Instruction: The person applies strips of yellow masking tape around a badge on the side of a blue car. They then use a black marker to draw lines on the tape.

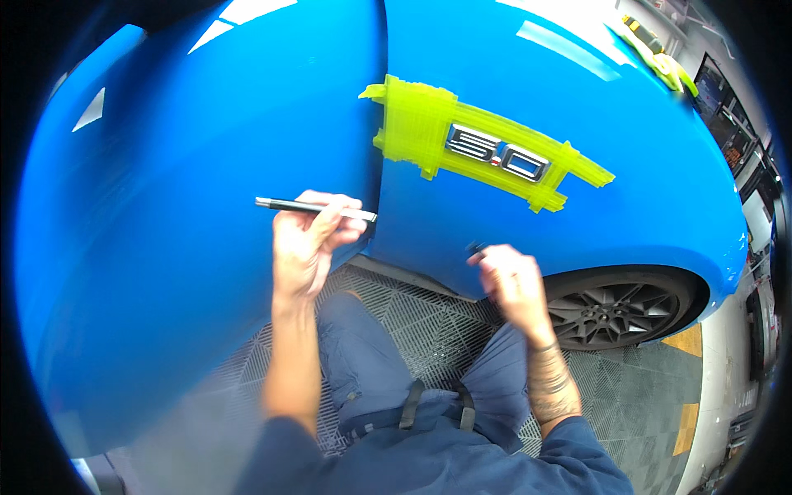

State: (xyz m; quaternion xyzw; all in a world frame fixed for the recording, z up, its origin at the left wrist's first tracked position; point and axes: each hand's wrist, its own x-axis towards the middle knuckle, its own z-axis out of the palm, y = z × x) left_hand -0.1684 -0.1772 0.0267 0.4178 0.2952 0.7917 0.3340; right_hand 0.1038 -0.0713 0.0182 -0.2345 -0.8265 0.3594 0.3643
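Left of centre, the left hand (307, 243) gripped a black-and-silver pen-like tool (287, 205); right of centre, the right hand (513, 282) curled closed around a blurred dark piece (475, 247).

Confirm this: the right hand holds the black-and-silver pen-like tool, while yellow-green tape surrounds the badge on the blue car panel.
Wrong hand: the head view shows the black-and-silver pen-like tool in the left hand, not the right hand. Yellow-green tape does surround the badge on the blue car panel.
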